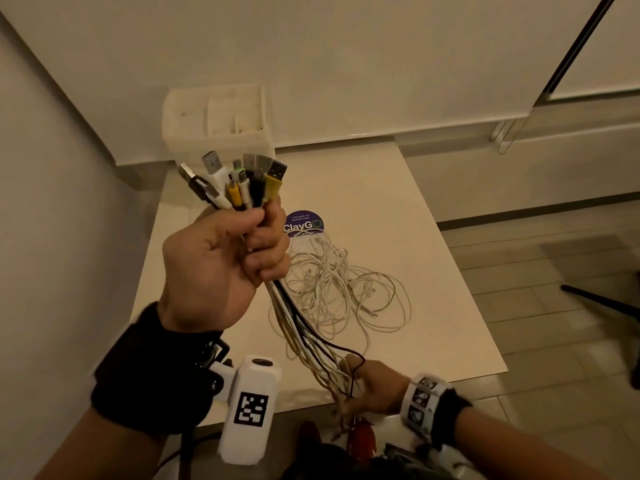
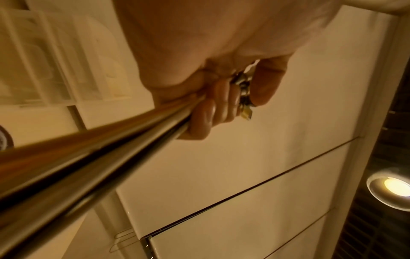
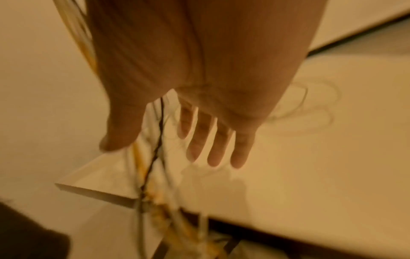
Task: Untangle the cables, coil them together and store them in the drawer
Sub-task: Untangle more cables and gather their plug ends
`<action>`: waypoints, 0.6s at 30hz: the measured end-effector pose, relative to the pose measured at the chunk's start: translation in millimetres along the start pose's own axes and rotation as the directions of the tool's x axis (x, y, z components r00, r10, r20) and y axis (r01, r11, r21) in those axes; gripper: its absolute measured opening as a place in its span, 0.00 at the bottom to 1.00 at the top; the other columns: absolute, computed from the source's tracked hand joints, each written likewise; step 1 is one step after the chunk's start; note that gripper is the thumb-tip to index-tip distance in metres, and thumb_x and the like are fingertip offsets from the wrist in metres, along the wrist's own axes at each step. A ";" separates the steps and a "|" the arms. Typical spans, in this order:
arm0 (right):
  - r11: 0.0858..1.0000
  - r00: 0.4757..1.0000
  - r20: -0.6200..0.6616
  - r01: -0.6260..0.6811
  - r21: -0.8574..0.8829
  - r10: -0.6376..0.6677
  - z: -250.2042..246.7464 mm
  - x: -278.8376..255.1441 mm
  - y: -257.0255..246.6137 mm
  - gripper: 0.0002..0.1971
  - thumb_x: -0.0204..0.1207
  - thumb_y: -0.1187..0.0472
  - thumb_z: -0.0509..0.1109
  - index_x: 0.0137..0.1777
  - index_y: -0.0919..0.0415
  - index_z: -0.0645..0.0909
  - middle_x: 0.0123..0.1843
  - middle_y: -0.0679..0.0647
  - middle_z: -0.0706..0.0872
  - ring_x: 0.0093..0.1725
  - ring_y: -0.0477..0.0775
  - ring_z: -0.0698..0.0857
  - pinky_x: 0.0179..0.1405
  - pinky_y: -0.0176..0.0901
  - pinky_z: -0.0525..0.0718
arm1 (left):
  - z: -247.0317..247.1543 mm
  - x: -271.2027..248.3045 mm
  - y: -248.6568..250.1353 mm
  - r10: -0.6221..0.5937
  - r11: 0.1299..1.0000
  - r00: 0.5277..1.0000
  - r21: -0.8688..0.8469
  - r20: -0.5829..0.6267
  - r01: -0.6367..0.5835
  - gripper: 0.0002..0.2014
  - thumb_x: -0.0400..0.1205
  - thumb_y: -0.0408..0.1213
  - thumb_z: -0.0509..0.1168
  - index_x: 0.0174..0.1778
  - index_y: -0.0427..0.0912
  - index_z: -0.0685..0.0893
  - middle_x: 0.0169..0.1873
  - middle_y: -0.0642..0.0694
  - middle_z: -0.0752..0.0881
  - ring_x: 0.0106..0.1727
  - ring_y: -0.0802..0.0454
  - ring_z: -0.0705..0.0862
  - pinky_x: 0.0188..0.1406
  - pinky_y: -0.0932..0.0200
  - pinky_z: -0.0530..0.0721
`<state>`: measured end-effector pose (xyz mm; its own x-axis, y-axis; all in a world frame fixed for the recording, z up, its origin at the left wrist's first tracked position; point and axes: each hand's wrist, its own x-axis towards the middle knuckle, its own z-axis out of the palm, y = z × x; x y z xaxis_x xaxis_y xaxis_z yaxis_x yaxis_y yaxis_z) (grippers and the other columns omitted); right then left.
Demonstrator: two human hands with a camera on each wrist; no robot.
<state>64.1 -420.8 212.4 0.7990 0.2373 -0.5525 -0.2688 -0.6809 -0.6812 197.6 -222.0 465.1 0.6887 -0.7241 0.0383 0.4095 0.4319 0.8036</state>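
Several cables (image 1: 304, 327), light, limp and quick to snag, are best held just below the plugs (image 1: 235, 178), where the left hand (image 1: 221, 258) fingers clamp them. Their tails trail down past the right hand (image 1: 374, 386), whose fingers (image 3: 213, 149) seem spread, gripping nothing, above the counter (image 1: 433, 271).

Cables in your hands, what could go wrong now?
The left hand grips the bundle of cables just below the plugs, but the right hand has straight fingers, so the loose lower ends could slip free. Those ends hang over the table edge and might catch there. The white cable pile lies close to the bundle, so running the hand down it could perhaps snag it and tangle things again.
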 end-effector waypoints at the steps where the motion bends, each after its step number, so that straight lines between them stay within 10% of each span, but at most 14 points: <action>1: 0.996 0.999 0.039 -0.024 -0.081 0.027 -16.5 -2.1 3.5 0.31 0.65 0.48 0.80 0.67 0.51 0.74 0.63 0.47 0.81 0.61 0.51 0.80 0.61 0.44 0.79 | -2.6 -0.3 -1.4 -0.026 0.999 1.000 -0.046 0.010 0.027 0.12 0.68 0.41 0.71 0.42 0.40 0.79 0.27 0.51 0.70 0.23 0.59 0.67 0.24 0.62 0.68; 8: 0.910 0.923 -0.362 -0.255 -0.326 0.129 -104.5 39.4 25.4 0.13 0.82 0.61 0.61 0.60 0.59 0.83 0.61 0.58 0.86 0.61 0.61 0.83 0.59 0.47 0.82 | -2.4 1.0 -24.0 -0.036 0.999 0.994 -0.032 -0.100 0.033 0.12 0.73 0.47 0.75 0.42 0.44 0.82 0.30 0.50 0.72 0.27 0.56 0.69 0.30 0.60 0.75; 18: 0.903 0.898 -0.401 -0.313 -0.294 0.181 -87.5 74.3 33.0 0.10 0.82 0.59 0.59 0.56 0.60 0.80 0.57 0.59 0.82 0.56 0.63 0.83 0.49 0.47 0.78 | -10.2 6.8 -41.1 0.057 0.986 0.978 0.162 -0.203 -0.024 0.18 0.73 0.53 0.75 0.35 0.45 0.76 0.27 0.49 0.70 0.27 0.53 0.71 0.35 0.56 0.80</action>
<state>161.7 -486.2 190.9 0.8847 -0.1876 -0.4268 -0.3347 -0.8929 -0.3013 191.5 -239.1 426.3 0.8180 -0.5740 -0.0369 0.2902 0.3565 0.8881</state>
